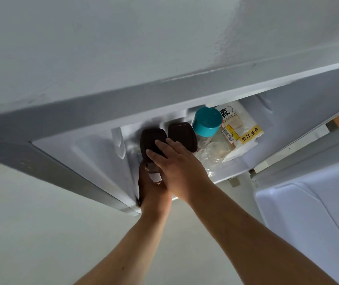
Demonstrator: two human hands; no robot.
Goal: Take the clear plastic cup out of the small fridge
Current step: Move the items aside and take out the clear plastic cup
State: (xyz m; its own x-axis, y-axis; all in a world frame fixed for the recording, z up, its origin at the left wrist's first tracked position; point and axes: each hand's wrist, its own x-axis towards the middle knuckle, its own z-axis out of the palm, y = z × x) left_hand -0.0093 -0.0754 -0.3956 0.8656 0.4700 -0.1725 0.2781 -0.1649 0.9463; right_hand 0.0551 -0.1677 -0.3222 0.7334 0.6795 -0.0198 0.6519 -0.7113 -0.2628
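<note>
Grey-white and standing open, the small fridge (106, 112) is seen from above as a person reaches into it with both bare hands. The right hand (176, 167) lies palm-down with its fingers spread flat over a dark-lidded container (150, 140), pressing on the lid rather than curling round it. The left hand (152, 186) sits just below and against the right, its fingers wrapped round the lower part of the same container, where a strip of white label shows between them. A second dark-lidded container (182, 133) stands just right of the first, touching or nearly so. Right of that again is a jar with a teal lid (206, 121), and beyond the jar a bagged loaf of bread (244, 128) with a yellow label leans against the fridge's inner wall. The clear plastic cup (211, 156) lies inside the fridge, just right of the right hand and in front of the teal-lidded jar; neither hand touches it. The open fridge door (312, 212) hangs at the far right of the container.
</note>
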